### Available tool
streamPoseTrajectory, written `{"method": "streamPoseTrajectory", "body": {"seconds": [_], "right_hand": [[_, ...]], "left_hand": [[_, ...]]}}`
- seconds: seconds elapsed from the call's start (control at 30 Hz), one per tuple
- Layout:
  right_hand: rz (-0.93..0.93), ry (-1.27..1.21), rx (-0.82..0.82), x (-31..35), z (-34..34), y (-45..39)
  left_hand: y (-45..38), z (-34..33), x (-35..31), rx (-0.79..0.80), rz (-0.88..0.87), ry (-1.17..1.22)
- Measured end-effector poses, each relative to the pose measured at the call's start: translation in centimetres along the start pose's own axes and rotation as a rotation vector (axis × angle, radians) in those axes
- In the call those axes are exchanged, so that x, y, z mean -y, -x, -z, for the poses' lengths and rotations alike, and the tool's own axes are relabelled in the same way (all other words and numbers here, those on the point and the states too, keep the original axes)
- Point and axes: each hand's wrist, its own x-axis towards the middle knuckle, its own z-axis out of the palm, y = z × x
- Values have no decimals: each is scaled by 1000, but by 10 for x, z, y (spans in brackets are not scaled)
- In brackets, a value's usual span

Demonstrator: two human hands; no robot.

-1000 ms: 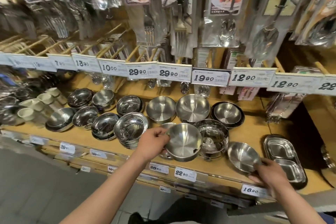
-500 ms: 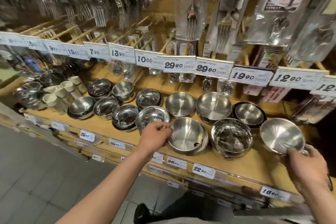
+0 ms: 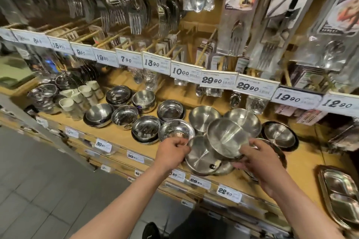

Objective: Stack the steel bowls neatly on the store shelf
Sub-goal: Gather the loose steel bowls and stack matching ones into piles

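R hand (image 3: 258,163) grips tilted steel bowl (image 3: 226,138) by near rim, over lower bowl (image 3: 200,158). L hand (image 3: 171,153) curled, pinching lower bowl's rim.

silver bowls (image 3: 225,139), tan shelf (image 3: 303,163) (wood-toned)

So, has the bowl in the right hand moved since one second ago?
Yes. The right hand has carried the bowl leftward, from the shelf's right end beside the divided tray to above the bowl over the 22.90 tag.
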Motion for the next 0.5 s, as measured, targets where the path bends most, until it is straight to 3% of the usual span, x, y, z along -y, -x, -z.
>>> {"method": "streamPoseTrajectory", "body": {"seconds": [0.3, 0.5], "right_hand": [[-33, 243, 113, -7, -83, -18], [-123, 406, 157, -20, -137, -40]], "left_hand": [[-14, 57, 16, -56, 88, 53], [-34, 107, 34, -3, 94, -13]]}}
